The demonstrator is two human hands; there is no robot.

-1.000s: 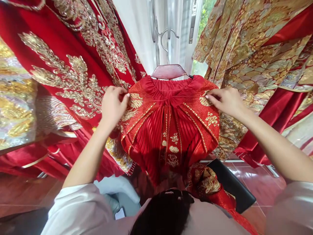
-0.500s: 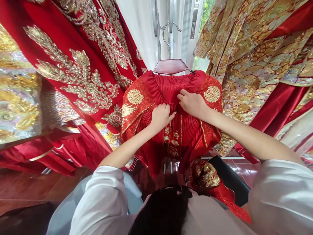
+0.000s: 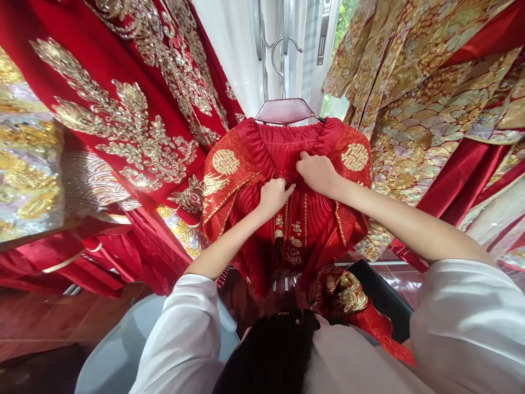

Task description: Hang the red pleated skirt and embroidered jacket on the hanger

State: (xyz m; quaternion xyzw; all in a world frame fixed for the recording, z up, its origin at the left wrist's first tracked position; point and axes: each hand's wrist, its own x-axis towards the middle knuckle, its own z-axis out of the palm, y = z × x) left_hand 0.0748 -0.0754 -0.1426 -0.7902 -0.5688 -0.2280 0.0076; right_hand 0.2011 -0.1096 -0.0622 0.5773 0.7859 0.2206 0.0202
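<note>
A red pleated skirt (image 3: 250,213) with gold embroidered panels hangs from a pink hanger (image 3: 284,109) in front of me. My left hand (image 3: 274,196) is closed in a pinch on the fabric just below the waistband, at the centre. My right hand (image 3: 318,174) is beside it, fingers curled and gripping the same gathered red cloth near the waist. The two hands nearly touch. Round gold emblems (image 3: 225,162) sit on the skirt's side flaps, clear of both hands.
A red robe with heavy gold embroidery (image 3: 123,120) hangs at the left. A gold scale-patterned garment (image 3: 430,98) hangs at the right. Behind the hanger is a window frame (image 3: 324,33). A black object (image 3: 381,295) lies on the reddish floor, with red and gold cloth (image 3: 344,293) beside it.
Both hands left the skirt's outer flaps and came together at the centre of the waist, where they now grip the cloth. The gold emblems on the flaps are uncovered.
</note>
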